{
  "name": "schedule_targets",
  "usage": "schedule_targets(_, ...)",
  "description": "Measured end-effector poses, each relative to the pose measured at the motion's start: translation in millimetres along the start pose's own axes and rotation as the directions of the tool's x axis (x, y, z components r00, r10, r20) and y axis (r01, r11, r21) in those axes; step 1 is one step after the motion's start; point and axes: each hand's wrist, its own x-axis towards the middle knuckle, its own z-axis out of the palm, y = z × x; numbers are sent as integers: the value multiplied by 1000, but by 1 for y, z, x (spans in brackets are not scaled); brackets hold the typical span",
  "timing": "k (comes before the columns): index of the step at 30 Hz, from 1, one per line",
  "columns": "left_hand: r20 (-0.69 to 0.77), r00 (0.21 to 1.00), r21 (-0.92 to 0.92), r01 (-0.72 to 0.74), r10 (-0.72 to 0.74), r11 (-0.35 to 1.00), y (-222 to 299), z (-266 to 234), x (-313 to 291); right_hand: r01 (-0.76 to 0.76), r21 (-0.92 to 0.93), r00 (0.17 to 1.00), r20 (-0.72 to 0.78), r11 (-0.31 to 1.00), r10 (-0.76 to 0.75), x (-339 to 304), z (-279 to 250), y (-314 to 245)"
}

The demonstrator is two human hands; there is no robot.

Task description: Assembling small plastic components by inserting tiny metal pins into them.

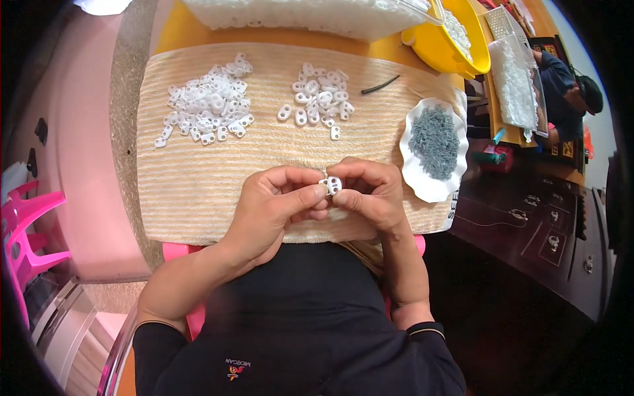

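Between my two hands, above the striped cloth [198, 178], is a small white plastic cord-lock piece [335, 185] with two holes. My right hand [373, 191] pinches it between thumb and fingers. Fingertips of my left hand [274, 198] close on its left side, where a bit of white shows; whether that is a second part I cannot tell. A larger pile of white plastic parts [211, 102] lies at the far left of the cloth. Nearer the middle sits a smaller group of two-holed white pieces [320, 96]. Small grey pieces resembling springs [432, 142] fill a scalloped white dish [413, 188] on the right.
A thin black stick [380, 85] lies on the cloth. Behind stand a clear bin of white parts [304, 13] and a yellow bowl [475, 65]. Another person [564, 92] sits at the far right beside a tray of white parts [515, 82]. A pink stool [33, 228] stands left.
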Motion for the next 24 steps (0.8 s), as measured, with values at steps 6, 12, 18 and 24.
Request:
schedule_targets(6,-1,1000,-2,9,-9,1000,0,0,1,-30,48,999,-28,998,32,1,2,-1)
schedule_targets(12,14,1000,-11,26,-26,1000,-1,-2,1,-32,78,999,-25,996,34,0,1,0)
schedule_targets(18,56,998,-16,29,-28,999,0,-1,0,1,106,1000,19,994,-3,-2,1,1)
schedule_targets(24,83,996,-13,44,-43,999,-3,-3,-2,36,116,999,17,993,-38,-4,5,0)
